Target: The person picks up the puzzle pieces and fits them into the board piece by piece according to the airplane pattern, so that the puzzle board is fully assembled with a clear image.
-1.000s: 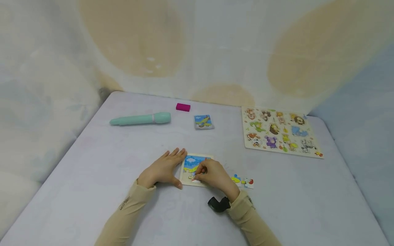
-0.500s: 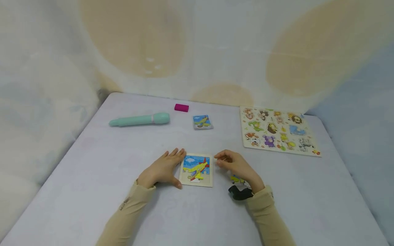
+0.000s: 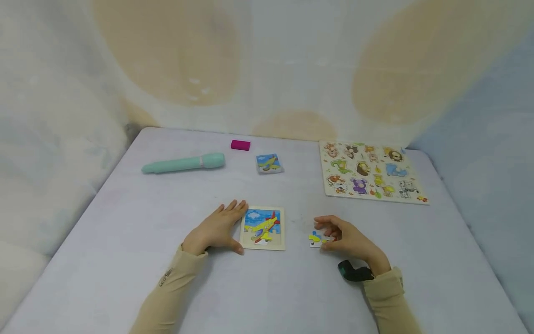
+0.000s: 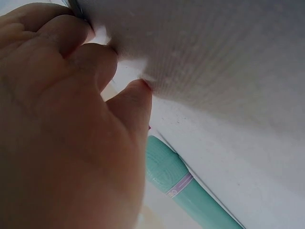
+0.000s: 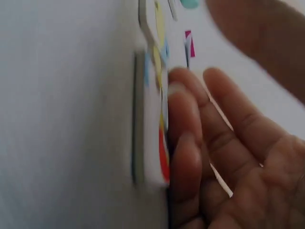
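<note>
A small square wooden jigsaw puzzle [image 3: 263, 222] with a yellow-and-red plane on blue lies before me; bare wood shows in its lower corners. My left hand [image 3: 212, 232] rests along its left edge, fingers spread and thumb at the lower corner. To the right lie loose puzzle pieces, among them a yellow-and-blue piece [image 3: 314, 238]. Over these hovers my right hand [image 3: 350, 239], fingers loosely bent and thumb apart. Seen from the right wrist, a white piece with a red patch [image 5: 151, 119] lies beside the fingertips, and the thumb stands away from it. No grip shows.
Behind the puzzle lie a mint-green pen-shaped thing [image 3: 183, 163], a magenta block [image 3: 240, 145] and a small wrapped plane picture [image 3: 269, 163]. A wooden animal puzzle board [image 3: 371, 172] lies at the back right. Cloth-covered walls [image 3: 292, 69] bound the table.
My right hand has left the jigsaw, where its fingers were on a piece, and moved right to the loose pieces. The plane's lower part is now uncovered. My left hand has stayed put.
</note>
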`<action>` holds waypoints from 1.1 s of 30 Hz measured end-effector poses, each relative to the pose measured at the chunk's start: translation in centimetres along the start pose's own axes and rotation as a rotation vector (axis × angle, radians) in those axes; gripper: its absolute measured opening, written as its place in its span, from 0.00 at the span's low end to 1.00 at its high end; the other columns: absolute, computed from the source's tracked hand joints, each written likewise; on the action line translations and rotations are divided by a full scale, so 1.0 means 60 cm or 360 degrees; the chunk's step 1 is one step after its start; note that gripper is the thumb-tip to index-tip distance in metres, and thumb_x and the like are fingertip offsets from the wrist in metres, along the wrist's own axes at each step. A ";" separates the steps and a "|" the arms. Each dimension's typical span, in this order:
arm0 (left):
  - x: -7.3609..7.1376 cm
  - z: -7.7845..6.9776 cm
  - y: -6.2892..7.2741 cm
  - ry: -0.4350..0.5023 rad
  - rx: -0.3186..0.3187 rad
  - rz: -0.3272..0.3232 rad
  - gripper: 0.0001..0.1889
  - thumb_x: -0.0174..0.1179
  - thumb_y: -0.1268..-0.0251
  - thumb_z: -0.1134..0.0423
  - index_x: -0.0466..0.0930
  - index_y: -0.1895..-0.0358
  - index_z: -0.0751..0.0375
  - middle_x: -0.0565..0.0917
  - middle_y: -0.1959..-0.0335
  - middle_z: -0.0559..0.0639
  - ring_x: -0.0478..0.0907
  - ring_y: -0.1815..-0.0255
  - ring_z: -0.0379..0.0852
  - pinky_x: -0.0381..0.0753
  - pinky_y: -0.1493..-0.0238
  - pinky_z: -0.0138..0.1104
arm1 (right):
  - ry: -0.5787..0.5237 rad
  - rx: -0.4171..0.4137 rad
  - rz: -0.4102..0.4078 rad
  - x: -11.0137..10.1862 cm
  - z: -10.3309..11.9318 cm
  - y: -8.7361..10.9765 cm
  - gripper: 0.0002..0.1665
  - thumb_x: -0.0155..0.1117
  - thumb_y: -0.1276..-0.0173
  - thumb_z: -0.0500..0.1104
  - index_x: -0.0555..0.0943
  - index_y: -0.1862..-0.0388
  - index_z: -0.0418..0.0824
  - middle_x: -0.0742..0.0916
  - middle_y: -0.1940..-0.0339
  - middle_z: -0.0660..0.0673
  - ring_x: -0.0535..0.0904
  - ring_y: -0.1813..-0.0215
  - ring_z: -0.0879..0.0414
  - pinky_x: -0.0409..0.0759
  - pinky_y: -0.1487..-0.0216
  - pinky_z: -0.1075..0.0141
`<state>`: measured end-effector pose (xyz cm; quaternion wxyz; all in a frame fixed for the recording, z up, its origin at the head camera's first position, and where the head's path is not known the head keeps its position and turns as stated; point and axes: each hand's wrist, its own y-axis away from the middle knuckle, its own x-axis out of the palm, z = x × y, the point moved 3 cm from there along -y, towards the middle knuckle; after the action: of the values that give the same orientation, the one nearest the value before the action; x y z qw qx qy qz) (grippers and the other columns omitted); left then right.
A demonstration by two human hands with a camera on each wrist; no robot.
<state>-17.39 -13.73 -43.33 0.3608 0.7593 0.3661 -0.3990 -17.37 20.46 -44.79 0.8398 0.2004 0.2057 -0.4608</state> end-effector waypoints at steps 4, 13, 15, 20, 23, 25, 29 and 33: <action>-0.006 0.003 -0.001 -0.0040 -0.0010 -0.0012 0.63 0.79 0.64 0.45 0.50 0.23 0.62 0.50 0.21 0.55 0.42 0.19 0.56 0.41 0.22 0.55 | 0.0119 -0.0104 -0.0079 0.015 0.010 -0.005 0.37 0.76 0.46 0.41 0.74 0.37 0.43 0.83 0.49 0.44 0.70 0.59 0.58 0.72 0.62 0.72; 0.000 -0.003 -0.005 -0.0005 -0.0009 0.0031 0.63 0.78 0.63 0.45 0.48 0.23 0.60 0.49 0.20 0.54 0.40 0.19 0.55 0.39 0.21 0.54 | 0.0183 -0.0012 -0.0059 0.017 0.018 -0.003 0.24 0.71 0.43 0.34 0.79 0.47 0.40 0.83 0.53 0.46 0.71 0.57 0.57 0.73 0.57 0.72; -0.002 -0.004 -0.005 -0.0020 -0.0004 0.0014 0.63 0.78 0.63 0.45 0.49 0.23 0.62 0.49 0.21 0.55 0.41 0.19 0.56 0.40 0.21 0.55 | 0.0214 0.0028 -0.0049 0.015 0.023 -0.008 0.22 0.71 0.43 0.33 0.79 0.48 0.40 0.82 0.57 0.47 0.71 0.58 0.56 0.73 0.59 0.72; -0.001 -0.001 -0.003 -0.0018 -0.0021 0.0009 0.63 0.79 0.64 0.47 0.50 0.23 0.63 0.50 0.21 0.56 0.42 0.19 0.57 0.41 0.21 0.55 | 0.0296 0.0156 -0.0031 0.010 0.036 -0.033 0.15 0.71 0.43 0.35 0.82 0.56 0.41 0.79 0.69 0.47 0.71 0.67 0.56 0.72 0.70 0.71; 0.006 -0.001 -0.003 -0.0010 -0.0016 0.0030 0.63 0.79 0.64 0.46 0.50 0.23 0.61 0.50 0.21 0.55 0.42 0.19 0.56 0.41 0.21 0.54 | 0.0304 0.0204 -0.0040 0.008 0.040 -0.050 0.12 0.68 0.40 0.36 0.84 0.56 0.41 0.79 0.70 0.47 0.72 0.70 0.57 0.71 0.77 0.70; 0.011 -0.003 -0.005 0.0001 0.0020 0.0030 0.63 0.79 0.63 0.46 0.50 0.23 0.62 0.50 0.21 0.56 0.42 0.19 0.57 0.41 0.21 0.55 | 0.0324 0.0236 -0.0071 0.005 0.042 -0.057 0.11 0.66 0.38 0.37 0.84 0.56 0.41 0.80 0.70 0.47 0.72 0.71 0.57 0.71 0.77 0.68; 0.011 -0.007 -0.007 0.0003 0.0048 0.0017 0.63 0.78 0.63 0.45 0.50 0.23 0.63 0.50 0.21 0.56 0.42 0.19 0.57 0.42 0.22 0.55 | 0.0300 0.0254 -0.0166 -0.001 0.044 -0.064 0.12 0.64 0.36 0.38 0.83 0.53 0.40 0.82 0.68 0.46 0.75 0.66 0.56 0.74 0.67 0.67; 0.004 -0.003 -0.001 -0.0020 -0.0004 0.0002 0.63 0.79 0.64 0.46 0.50 0.23 0.62 0.50 0.21 0.56 0.42 0.19 0.57 0.41 0.21 0.55 | 0.0094 0.0230 -0.0236 0.002 0.052 -0.070 0.16 0.65 0.36 0.37 0.81 0.48 0.38 0.83 0.62 0.43 0.79 0.61 0.55 0.78 0.63 0.67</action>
<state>-17.30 -13.47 -43.49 0.3643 0.7566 0.3638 -0.4031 -20.39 16.65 -42.87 0.7804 0.2581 0.2110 -0.5291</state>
